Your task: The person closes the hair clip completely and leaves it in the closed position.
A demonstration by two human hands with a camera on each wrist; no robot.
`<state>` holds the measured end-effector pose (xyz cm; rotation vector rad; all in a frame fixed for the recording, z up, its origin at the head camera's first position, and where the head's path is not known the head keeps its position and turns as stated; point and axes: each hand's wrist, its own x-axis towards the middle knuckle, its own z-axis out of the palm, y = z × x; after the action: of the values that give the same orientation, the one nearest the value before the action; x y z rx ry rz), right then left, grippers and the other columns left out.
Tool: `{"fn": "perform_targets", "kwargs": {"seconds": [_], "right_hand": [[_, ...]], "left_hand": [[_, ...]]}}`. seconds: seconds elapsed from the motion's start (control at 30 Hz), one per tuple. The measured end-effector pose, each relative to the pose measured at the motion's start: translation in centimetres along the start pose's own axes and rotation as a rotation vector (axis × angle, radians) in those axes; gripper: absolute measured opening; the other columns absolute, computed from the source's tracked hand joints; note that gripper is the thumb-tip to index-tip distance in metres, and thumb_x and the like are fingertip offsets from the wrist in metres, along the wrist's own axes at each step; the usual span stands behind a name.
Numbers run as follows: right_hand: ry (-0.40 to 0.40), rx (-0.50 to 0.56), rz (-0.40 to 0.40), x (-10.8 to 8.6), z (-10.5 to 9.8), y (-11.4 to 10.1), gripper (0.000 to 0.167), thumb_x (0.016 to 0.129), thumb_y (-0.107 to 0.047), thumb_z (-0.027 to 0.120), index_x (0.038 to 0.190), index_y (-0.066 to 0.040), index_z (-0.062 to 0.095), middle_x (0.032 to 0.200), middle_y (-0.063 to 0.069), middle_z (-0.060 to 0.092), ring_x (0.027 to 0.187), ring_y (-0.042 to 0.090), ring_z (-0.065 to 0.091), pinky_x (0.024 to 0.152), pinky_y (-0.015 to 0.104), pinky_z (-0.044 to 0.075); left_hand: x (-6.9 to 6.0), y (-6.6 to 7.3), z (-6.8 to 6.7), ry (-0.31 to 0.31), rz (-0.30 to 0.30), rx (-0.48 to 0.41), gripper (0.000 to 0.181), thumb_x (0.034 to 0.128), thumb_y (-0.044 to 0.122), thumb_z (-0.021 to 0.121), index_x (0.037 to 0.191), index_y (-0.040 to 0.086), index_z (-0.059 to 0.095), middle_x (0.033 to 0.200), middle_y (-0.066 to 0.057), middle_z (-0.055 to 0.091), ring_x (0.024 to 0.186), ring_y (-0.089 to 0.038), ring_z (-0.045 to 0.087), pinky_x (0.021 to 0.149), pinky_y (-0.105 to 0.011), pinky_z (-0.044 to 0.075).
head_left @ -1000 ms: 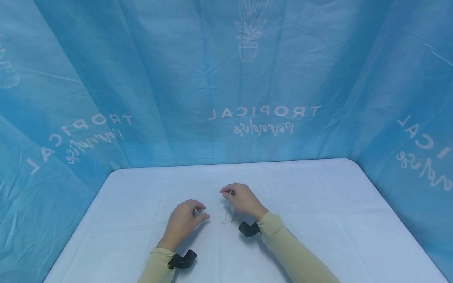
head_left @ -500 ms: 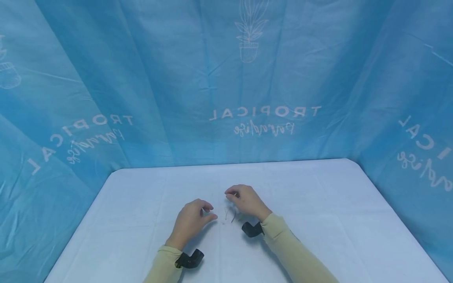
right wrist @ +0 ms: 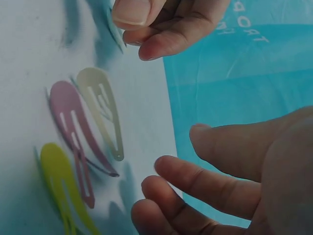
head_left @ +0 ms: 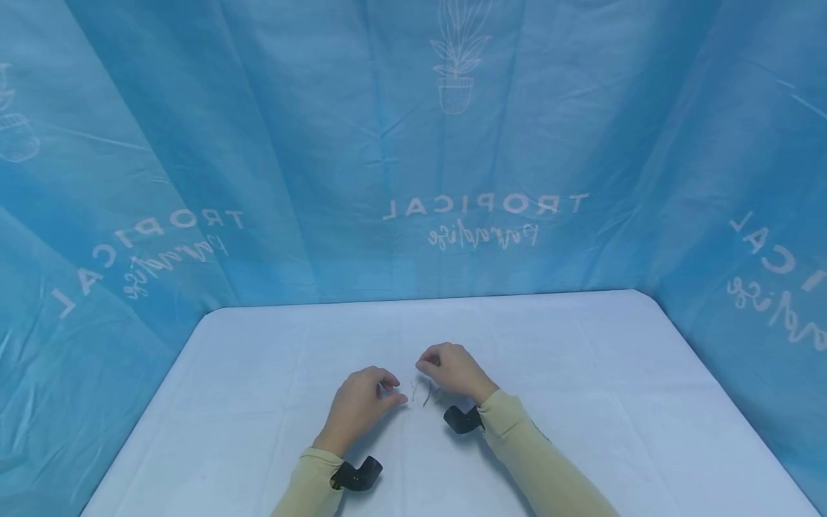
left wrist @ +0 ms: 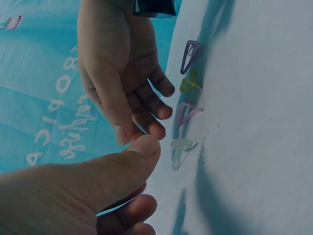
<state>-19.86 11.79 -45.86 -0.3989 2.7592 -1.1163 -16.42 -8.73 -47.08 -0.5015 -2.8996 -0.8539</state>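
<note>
Small hair clips stand out on the white cloth in the right wrist view: a pink clip [right wrist: 68,105], a cream clip [right wrist: 93,85], a yellow-green clip [right wrist: 56,169] and a pale green edge [right wrist: 116,32] beside the left fingers. A purple clip [left wrist: 190,56] shows in the left wrist view. Only a thin dark line [head_left: 427,393] and fainter marks are visible between the hands from the head. My left hand [head_left: 357,408] hovers left of the clips, thumb and fingers apart. My right hand [head_left: 454,370] is over their far right side, fingers relaxed, holding nothing visible.
A white cloth [head_left: 549,359] covers the table. Blue printed curtains [head_left: 323,179] rise behind it and at both sides. A black wrist device [head_left: 357,474] is on the left wrist and another [head_left: 461,420] on the right.
My left hand has moved to the right, closer to the right hand. My right hand has shifted slightly right and nearer the front.
</note>
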Motion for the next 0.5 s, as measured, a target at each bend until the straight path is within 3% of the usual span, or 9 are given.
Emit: {"fn": "perform_targets", "kwargs": {"seconds": [0.27,0.5], "right_hand": [[-0.024,-0.036,0.035,0.1,0.4,0.3,0.024,0.098,-0.026,0.064,0.104,-0.005,0.073,0.093,0.003,0.071,0.079,0.016,0.061,0.074,0.038,0.052],[-0.037,-0.048,0.054,0.1,0.5,0.3,0.023,0.098,-0.025,0.064,0.102,-0.004,0.073,0.087,0.001,0.068,0.074,0.014,0.058,0.069,0.034,0.05]], "left_hand": [[-0.1,0.1,0.7,0.005,0.004,-0.013,0.025,0.0806,0.034,0.085,0.094,0.015,0.075,0.082,0.008,0.066,0.067,-0.003,0.051,0.062,-0.024,0.044],[-0.1,0.2,1.1,0.004,0.001,-0.001,0.025,0.0817,0.035,0.083,0.094,0.016,0.075,0.082,0.008,0.066,0.069,-0.004,0.052,0.064,-0.025,0.045]]}}
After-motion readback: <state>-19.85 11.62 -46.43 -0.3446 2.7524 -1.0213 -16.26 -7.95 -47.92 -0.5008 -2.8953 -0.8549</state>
